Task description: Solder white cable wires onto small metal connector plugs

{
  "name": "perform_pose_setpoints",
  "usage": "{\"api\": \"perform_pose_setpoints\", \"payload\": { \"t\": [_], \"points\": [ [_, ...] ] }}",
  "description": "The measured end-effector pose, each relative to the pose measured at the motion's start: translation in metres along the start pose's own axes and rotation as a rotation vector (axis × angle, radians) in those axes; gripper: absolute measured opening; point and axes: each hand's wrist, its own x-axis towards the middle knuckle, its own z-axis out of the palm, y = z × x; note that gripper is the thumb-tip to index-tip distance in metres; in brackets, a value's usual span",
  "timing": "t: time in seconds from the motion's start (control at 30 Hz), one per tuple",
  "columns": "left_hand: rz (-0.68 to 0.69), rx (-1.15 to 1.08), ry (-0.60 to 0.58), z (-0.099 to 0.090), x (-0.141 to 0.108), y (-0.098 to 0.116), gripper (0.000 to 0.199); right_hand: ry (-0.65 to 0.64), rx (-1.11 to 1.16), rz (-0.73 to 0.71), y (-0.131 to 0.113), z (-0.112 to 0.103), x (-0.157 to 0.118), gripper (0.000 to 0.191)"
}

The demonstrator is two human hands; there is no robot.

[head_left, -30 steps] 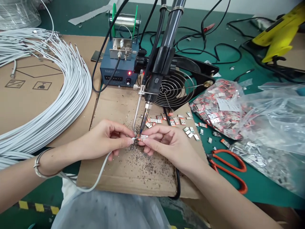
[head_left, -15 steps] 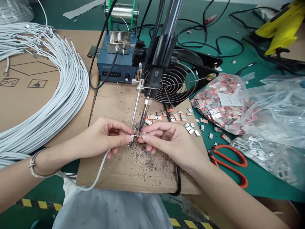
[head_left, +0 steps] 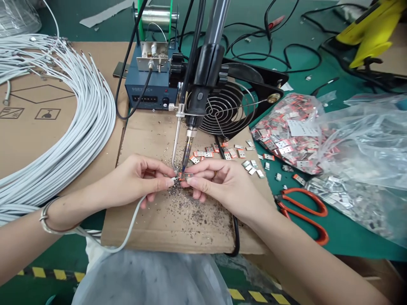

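My left hand (head_left: 144, 180) pinches the end of a white cable (head_left: 132, 226) between thumb and fingers; the cable droops below it toward the lap. In my right hand (head_left: 219, 184) is a small USB connector (head_left: 188, 175) with metal and orange parts, pinched at its edge. Cable end and connector meet under the tip of a soldering iron (head_left: 187, 152) mounted on a stand. Beside the iron, a thin metal solder feed tube (head_left: 177, 142) curves down to the same spot. Whether the tip touches the joint I cannot tell.
A bundle of white cables (head_left: 98, 106) lies left. Behind stand the blue solder feeder (head_left: 146, 91) and a fan (head_left: 222, 110). Loose connectors (head_left: 233, 153), a bag of connectors (head_left: 294, 123) and orange-handled scissors (head_left: 307, 212) lie right. Dark debris (head_left: 199, 216) covers the cardboard (head_left: 146, 140).
The whole view has shifted slightly, so the scene sits a little further left. Both hands keep the cable and the connector at the iron's tip, with hardly any movement between them.
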Motion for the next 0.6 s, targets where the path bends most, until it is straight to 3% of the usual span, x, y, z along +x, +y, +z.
{"api": "perform_pose_setpoints", "payload": {
  "t": [0.6],
  "points": [
    [-0.043, -0.128, -0.036, 0.0008, 0.0001, 0.0024, 0.017, 0.054, -0.044, 0.026, 0.0003, 0.0037, 0.0005, 0.028]
  ]
}}
